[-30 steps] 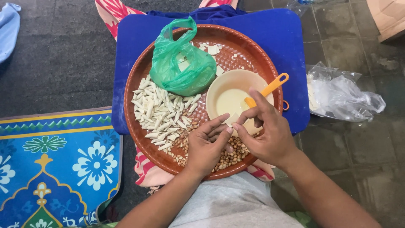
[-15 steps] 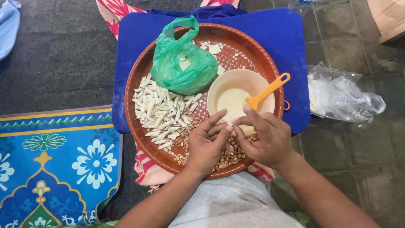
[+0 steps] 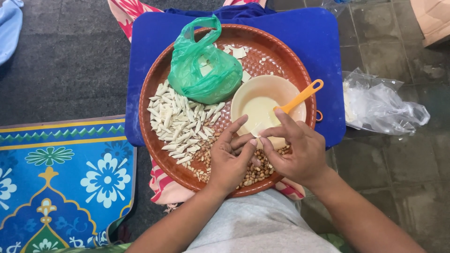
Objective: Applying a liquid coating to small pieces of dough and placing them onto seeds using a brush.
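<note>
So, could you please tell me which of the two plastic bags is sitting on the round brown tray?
The knotted green plastic bag sits on the round brown tray, beside the cream bowl; the crumpled clear plastic bag lies off it, on the floor tiles.

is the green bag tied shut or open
Tied shut: the green bag is knotted at its top, handles bunched together, resting on the tray.

Grey stone floor tiles (image 3: pixel 384 51) with dark joints fill the right side. A dark grey carpet (image 3: pixel 70 61) covers the upper left, and a blue patterned mat (image 3: pixel 61 182) with white flowers lies at lower left. Daylight is soft and even.
</note>
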